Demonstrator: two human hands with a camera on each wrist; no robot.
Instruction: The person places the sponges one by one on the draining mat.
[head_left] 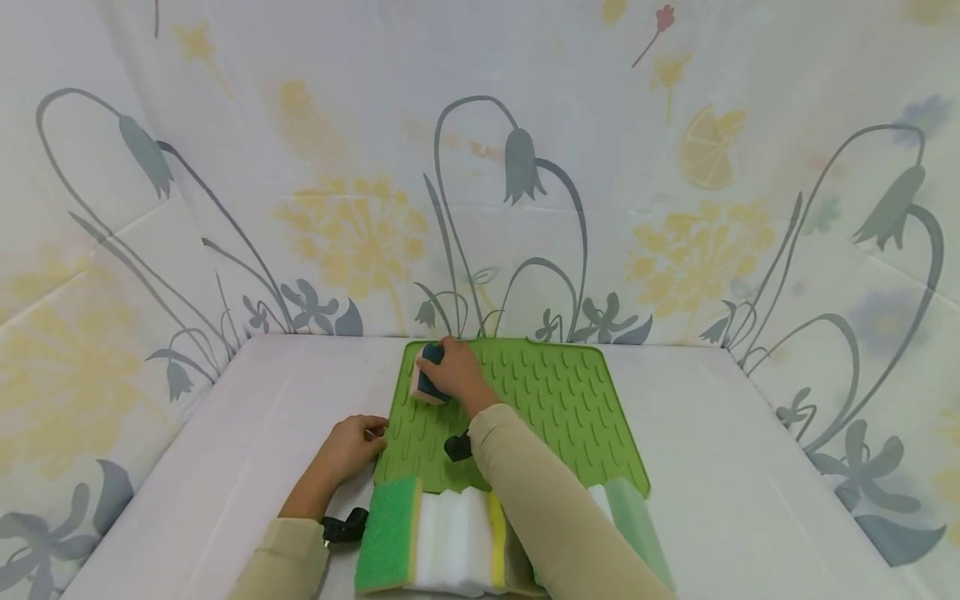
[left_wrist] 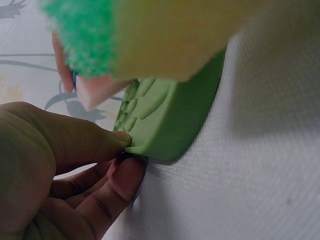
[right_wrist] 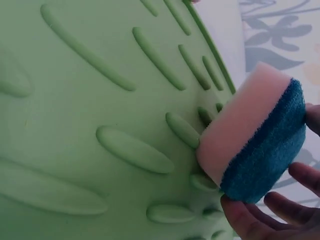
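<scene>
A green silicone drying mat (head_left: 570, 400) with raised ridges lies on the white table. At its left edge my left hand (head_left: 347, 450) pinches the rim; the left wrist view shows the thumb on top of the mat (left_wrist: 160, 115) and fingers under its edge. My right hand (head_left: 461, 377) grips a pink sponge with a blue scouring side (head_left: 422, 382) over the mat's far left corner area. In the right wrist view the sponge (right_wrist: 250, 135) is tilted, its pink side toward the ridged surface and fingertips on the blue side.
Along the mat's near edge stands a row of sponges: a green scouring sponge (head_left: 386, 533), white sponges (head_left: 453, 533), a yellow one (head_left: 498, 533) and a pale green one (head_left: 633, 525). The right forearm covers part of this row. Behind the table hangs a floral cloth (head_left: 480, 217).
</scene>
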